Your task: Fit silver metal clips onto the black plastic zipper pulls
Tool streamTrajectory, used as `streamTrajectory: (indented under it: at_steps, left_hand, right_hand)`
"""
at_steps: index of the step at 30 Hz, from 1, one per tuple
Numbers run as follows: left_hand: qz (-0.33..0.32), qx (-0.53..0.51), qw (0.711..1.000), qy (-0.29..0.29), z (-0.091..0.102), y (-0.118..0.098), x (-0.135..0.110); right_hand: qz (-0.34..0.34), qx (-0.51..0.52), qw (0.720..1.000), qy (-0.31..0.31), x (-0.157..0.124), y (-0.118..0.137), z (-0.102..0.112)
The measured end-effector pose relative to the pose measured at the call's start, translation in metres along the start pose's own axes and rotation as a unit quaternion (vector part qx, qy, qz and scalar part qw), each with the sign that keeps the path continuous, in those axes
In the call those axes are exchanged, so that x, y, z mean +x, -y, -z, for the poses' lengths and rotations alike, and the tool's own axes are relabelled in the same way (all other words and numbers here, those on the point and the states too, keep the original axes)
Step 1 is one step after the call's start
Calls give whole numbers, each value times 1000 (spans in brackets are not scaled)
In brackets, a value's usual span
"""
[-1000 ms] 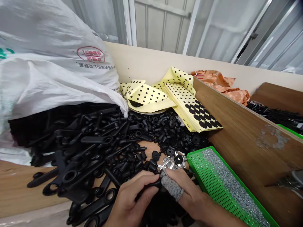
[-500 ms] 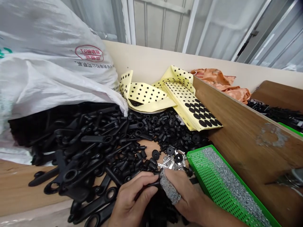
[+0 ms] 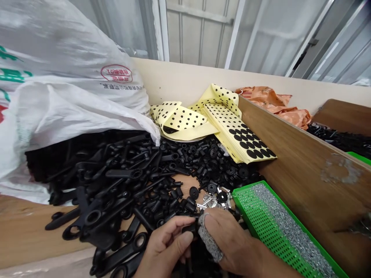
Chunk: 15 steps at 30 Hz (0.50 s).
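From the head camera, and we're right in at the work: the left hand [image 3: 165,247] and the right hand [image 3: 234,241] are close together, almost meeting. The left hand's thumb and fingers are pinched on a small black plastic piece [image 3: 189,229], right beside a grey knitted sleeve [image 3: 209,239] on a right-hand finger. Whether the right hand has hold of the piece too, I can't tell.

Spilling away to the left of the hands and under them is a big heap of matte black plastic lever-shaped parts [image 3: 121,193], lying on a light wooden counter [image 3: 26,227]. Just above the hands sit shiny silver metal clips [image 3: 216,200]. To the right, touching distance from the right hand, is a bright green perforated plastic tray [image 3: 261,208] full of tiny silver screws [image 3: 290,231].

Further up, past the heap, a white woven sack [image 3: 72,77] slumps in from the left, and pale yellow sheets of black dots [image 3: 237,135] lie folded. Beyond the hands rise a brown wooden board [image 3: 301,154], a crumpled orange bag [image 3: 275,102], a cream wall [image 3: 188,77] and ribbed metal panels [image 3: 197,34].
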<state>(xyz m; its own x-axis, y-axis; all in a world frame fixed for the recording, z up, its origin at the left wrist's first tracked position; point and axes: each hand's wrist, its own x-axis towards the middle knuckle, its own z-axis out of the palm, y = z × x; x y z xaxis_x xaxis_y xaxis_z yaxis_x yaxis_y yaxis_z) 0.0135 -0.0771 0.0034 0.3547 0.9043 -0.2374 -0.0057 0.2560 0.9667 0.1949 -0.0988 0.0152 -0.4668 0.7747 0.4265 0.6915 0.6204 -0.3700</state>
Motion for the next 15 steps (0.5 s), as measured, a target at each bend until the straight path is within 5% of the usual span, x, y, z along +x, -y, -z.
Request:
streamTrajectory:
  at_steps: [8,15]
  left_hand:
    - [-67,66,995,-18,0,-2,-4]
    - [-135,129,982,-1,5,1,0]
  right_hand:
    - [-217,199,950,104,-15,3,7]
    - [-211,185,952,119,-20,2,-2]
